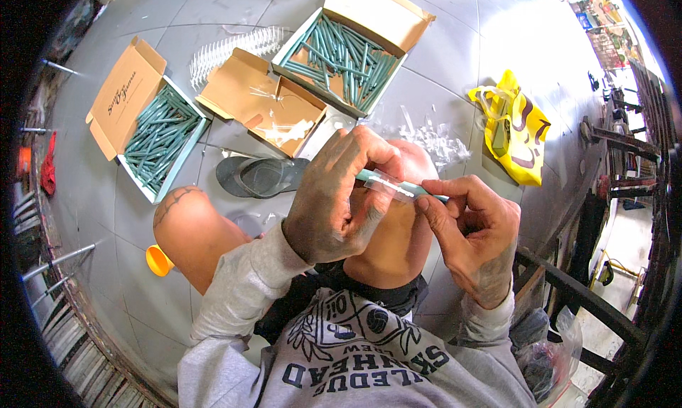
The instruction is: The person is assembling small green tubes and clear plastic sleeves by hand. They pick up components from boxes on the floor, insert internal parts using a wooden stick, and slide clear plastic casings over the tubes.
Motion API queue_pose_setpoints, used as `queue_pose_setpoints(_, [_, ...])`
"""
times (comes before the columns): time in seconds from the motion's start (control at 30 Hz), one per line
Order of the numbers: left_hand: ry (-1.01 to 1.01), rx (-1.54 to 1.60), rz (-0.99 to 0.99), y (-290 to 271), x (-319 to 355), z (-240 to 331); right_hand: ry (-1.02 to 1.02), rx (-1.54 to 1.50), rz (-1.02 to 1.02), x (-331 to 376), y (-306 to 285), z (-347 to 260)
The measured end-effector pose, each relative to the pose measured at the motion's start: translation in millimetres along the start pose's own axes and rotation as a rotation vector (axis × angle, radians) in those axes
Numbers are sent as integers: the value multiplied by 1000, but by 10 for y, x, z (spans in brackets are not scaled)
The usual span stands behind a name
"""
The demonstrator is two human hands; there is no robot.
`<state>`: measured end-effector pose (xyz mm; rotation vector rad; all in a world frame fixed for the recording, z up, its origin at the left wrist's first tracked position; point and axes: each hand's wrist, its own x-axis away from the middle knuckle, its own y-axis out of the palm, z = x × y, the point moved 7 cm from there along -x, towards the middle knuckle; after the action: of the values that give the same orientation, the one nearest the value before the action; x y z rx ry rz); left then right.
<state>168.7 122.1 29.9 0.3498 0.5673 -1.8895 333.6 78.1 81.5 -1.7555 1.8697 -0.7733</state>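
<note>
My left hand (pixel 339 195) and my right hand (pixel 474 230) meet above my knees and together hold one teal stick (pixel 401 188) that is partly inside a thin clear plastic sleeve (pixel 383 183). The left fingers pinch the sleeve end, the right fingers pinch the stick's other end. On the grey floor ahead lie two open cardboard boxes full of the same teal sticks, one at the left (pixel 160 134) and one at the top centre (pixel 341 56).
Between the boxes lies a third open box (pixel 266 102) holding clear sleeves. Loose clear sleeves (pixel 430 138) are scattered on the floor near a yellow bag (pixel 515 127). A dark sandal (pixel 259 175), an orange cup (pixel 158 260) and a dark wooden frame (pixel 568 287) are close by.
</note>
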Motion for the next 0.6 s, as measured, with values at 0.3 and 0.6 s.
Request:
queue_pose_setpoints(0.3, [-13,-7,14,0,-6,9,31,-77,-20,-4,-28,72])
queue_pose_setpoints(0.6, [-1,-120,61,21,-13,15,85,-115,-71,-21,-25,90])
